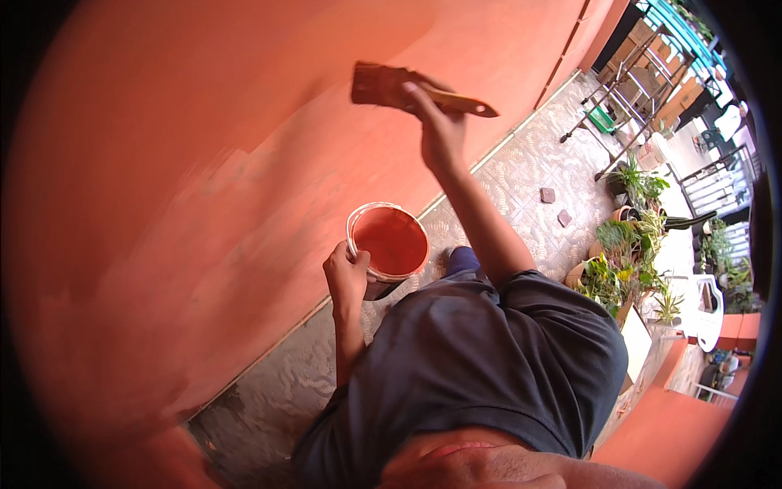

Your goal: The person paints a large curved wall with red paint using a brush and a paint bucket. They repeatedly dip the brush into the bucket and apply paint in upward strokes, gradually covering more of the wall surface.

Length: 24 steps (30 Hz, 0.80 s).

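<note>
My left hand (347,274) grips the rim of a plastic paint bucket (383,287), thumb over the edge. Orange-red paint (391,243) coats the bucket's inside, and its wire handle lies along the rim. Higher up, my right hand (443,125) is closed around a wide paintbrush (382,85) at its base. The wooden handle with a hole in its end points right, and the dark, paint-stained bristles point left. Behind the brush stands an orange-red wall (275,202), with a more orange painted patch along its upper part. Whether the bristles touch the wall, I cannot tell.
Patterned tiles (519,165) cover the floor along the wall's foot. Several potted plants (629,244) stand to the right, near a white plastic chair (708,312). Farther off are a metal-framed rack (641,79), a green tray (601,120) and a white bucket (654,150).
</note>
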Tool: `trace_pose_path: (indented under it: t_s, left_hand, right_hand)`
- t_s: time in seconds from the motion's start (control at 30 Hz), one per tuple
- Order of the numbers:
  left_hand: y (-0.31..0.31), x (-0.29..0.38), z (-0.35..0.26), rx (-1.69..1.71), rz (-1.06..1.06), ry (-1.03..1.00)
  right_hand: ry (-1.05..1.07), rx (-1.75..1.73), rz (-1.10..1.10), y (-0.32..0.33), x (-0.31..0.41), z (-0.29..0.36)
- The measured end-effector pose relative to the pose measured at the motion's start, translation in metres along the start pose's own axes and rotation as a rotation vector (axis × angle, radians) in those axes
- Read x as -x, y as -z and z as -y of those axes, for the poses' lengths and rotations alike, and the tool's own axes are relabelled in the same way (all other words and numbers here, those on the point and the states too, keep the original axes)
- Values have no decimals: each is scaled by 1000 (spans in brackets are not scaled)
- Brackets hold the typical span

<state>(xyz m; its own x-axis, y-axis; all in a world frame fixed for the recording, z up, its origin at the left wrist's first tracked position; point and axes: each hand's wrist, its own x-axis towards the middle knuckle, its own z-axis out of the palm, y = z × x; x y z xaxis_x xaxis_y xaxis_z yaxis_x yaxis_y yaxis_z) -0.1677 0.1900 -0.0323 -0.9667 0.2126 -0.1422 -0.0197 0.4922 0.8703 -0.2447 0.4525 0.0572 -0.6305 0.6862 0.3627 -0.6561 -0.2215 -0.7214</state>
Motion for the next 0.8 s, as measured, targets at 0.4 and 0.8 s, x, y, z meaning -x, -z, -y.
trace_pose_path:
  t_s: [0.4, 0.8]
  left_hand:
    - [-101, -48, -50, 26, -80, -2]
    - [-183, -42, -101, 96, -240, 45]
  right_hand:
    - [-174, -184, -75, 127, -102, 29]
    - [985, 788, -44, 142, -206, -44]
